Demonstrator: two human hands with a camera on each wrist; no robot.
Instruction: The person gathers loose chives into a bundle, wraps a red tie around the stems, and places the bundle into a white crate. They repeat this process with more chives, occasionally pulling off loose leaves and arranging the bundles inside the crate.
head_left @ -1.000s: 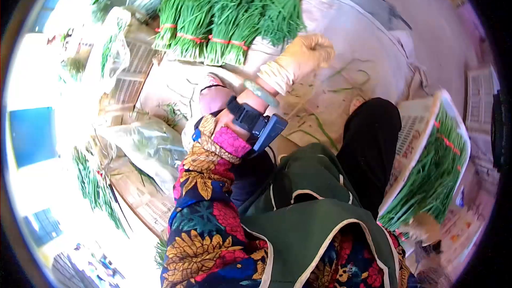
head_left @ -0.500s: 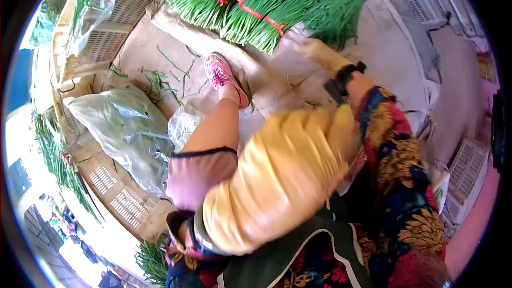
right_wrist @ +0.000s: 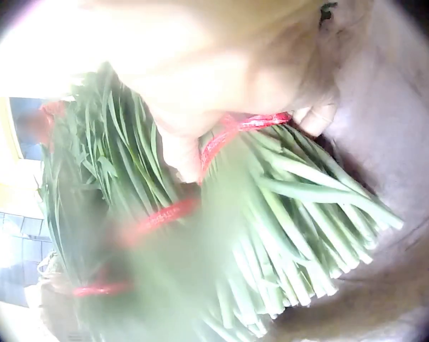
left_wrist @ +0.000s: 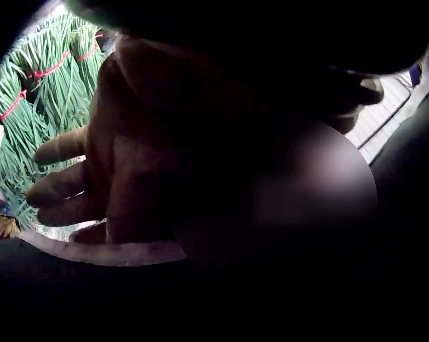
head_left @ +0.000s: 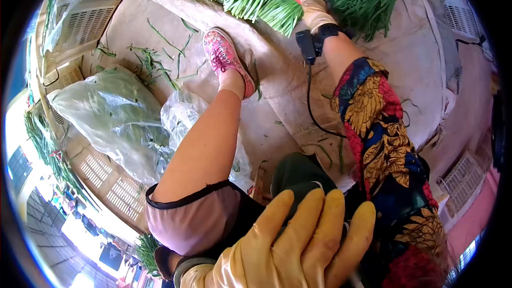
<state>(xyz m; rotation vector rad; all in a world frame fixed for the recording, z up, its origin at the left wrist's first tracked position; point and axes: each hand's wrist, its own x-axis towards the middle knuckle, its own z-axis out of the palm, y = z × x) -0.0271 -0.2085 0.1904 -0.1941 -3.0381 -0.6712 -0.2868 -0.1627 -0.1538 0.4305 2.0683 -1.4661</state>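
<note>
In the head view, a bundle of garlic chives [head_left: 272, 2] bound with red tape lies at the far end of the ground sheet, among other bundles. My right hand [head_left: 313, 10], in a pale yellowish glove, grips it at the red band. The right wrist view shows the thumb and fingers [right_wrist: 315, 120] curled round the bundle at the tape [right_wrist: 264, 121], with pale cut stalks [right_wrist: 307, 235] fanning out below. My left hand [head_left: 298, 245], gloved in yellow, hovers over the lap with fingers extended and spread. The left wrist view is dark, but its fingers [left_wrist: 61, 189] show straight and hold nothing.
Clear plastic bags [head_left: 114, 114] lie at the left, beside slatted crates [head_left: 117, 184]. A leg with a pink shoe [head_left: 226, 58] reaches across the brown sheet [head_left: 288, 90], where loose green blades are scattered. A cable [head_left: 314, 114] hangs from the right wrist camera. More crates [head_left: 461, 181] stand at the right.
My left hand has drawn back from the far right of the sheet to the lap, and its fingers have spread. The right hand has reached forward and taken hold of the chive bundle.
</note>
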